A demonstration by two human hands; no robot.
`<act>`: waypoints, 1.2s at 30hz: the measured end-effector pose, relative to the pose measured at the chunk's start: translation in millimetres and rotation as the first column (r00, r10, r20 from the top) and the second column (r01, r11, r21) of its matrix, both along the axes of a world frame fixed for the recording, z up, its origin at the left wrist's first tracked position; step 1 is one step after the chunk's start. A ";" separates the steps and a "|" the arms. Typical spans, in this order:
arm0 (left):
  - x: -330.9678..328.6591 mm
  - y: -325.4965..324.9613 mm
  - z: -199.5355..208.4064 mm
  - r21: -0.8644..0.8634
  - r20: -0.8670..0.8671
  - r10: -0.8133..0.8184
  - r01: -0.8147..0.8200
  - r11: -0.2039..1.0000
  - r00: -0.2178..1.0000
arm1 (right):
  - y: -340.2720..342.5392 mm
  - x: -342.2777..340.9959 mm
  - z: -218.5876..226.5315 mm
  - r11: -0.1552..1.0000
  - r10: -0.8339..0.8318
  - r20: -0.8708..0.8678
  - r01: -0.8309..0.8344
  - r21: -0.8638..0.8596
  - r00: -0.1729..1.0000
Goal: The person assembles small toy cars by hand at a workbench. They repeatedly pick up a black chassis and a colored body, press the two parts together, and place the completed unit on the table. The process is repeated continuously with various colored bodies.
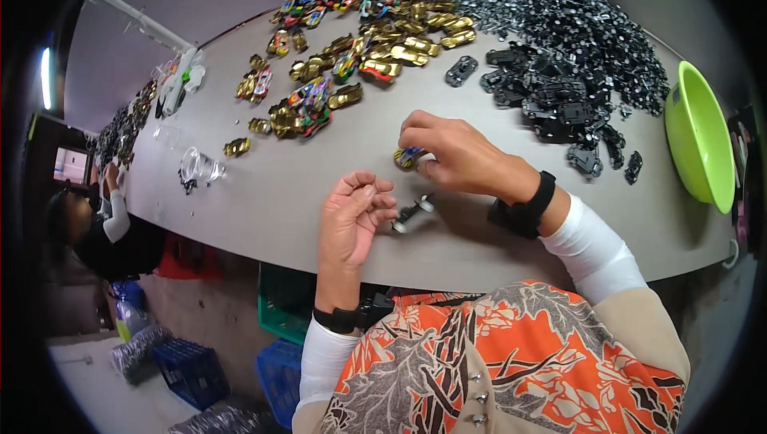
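Fingertips of the right hand (459,154) pinch a small gold toy car body (409,157) at frame centre, just above the left hand (351,222), whose curled fingers grip a black wheeled chassis (414,212). This looks like the fitting step: shell and chassis, now apart, would need aligning and pressing together. The chassis's long axis runs lower left to upper right; which end is its front I cannot tell.

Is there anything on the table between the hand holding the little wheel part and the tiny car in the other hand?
Nothing visible. Only bare table lies between the left hand with the wheel part and the toy car in the right hand.
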State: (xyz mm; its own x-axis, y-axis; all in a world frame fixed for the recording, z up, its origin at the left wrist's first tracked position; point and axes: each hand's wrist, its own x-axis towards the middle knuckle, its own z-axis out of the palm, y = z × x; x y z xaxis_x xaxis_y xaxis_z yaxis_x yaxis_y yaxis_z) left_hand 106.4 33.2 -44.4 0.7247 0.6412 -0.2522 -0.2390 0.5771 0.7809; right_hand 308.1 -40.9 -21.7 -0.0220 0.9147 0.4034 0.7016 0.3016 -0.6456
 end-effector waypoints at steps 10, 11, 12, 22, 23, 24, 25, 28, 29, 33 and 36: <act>-25.0 -36.8 24.2 0.861 -0.482 0.246 0.404 0.308 0.841 | -28.6 9.8 -4.1 0.975 -0.147 0.175 0.172 -0.139 0.974; -24.6 -40.6 26.3 0.860 -0.501 0.230 0.450 0.241 0.835 | -36.6 11.5 -2.1 0.976 -0.156 0.116 0.171 -0.132 0.981; -23.2 -44.4 27.9 0.854 -0.519 0.213 0.491 0.171 0.828 | -45.2 12.5 -0.5 0.960 -0.175 0.071 0.186 -0.211 0.982; -1.4 -40.0 5.5 0.679 -0.540 0.059 0.393 0.620 0.839 | -80.9 12.7 -2.8 0.936 -0.240 0.048 0.244 -0.254 0.970; 3.3 -39.5 6.1 0.538 -0.499 -0.021 0.329 0.776 0.866 | -83.1 12.5 -2.2 0.945 -0.247 -0.074 0.224 -0.238 0.966; 9.2 -38.9 11.1 0.311 -0.396 -0.142 0.279 0.909 0.907 | -87.0 12.3 2.6 0.942 -0.248 -0.164 0.198 -0.272 0.955; 15.0 -39.4 15.9 0.230 -0.353 -0.185 0.276 0.933 0.917 | -91.1 10.3 9.7 0.939 -0.246 -0.255 0.164 -0.302 0.935; 27.0 -40.9 16.0 0.012 -0.189 -0.291 0.298 0.954 0.938 | -97.6 0.5 12.5 0.977 -0.169 -0.181 0.142 -0.157 0.969; 29.9 -40.8 17.0 -0.055 -0.160 -0.323 0.319 0.946 0.933 | -97.6 -2.7 11.8 0.988 -0.142 -0.093 0.136 -0.069 0.986; 39.2 -46.3 18.1 -0.127 -0.119 -0.369 0.355 0.926 0.922 | -91.1 -18.5 6.9 0.978 -0.092 0.073 0.076 0.194 0.993; 41.0 -46.8 18.4 -0.072 -0.102 -0.335 0.329 0.941 0.937 | -98.8 -19.8 11.0 0.955 -0.221 -0.243 0.260 0.143 0.945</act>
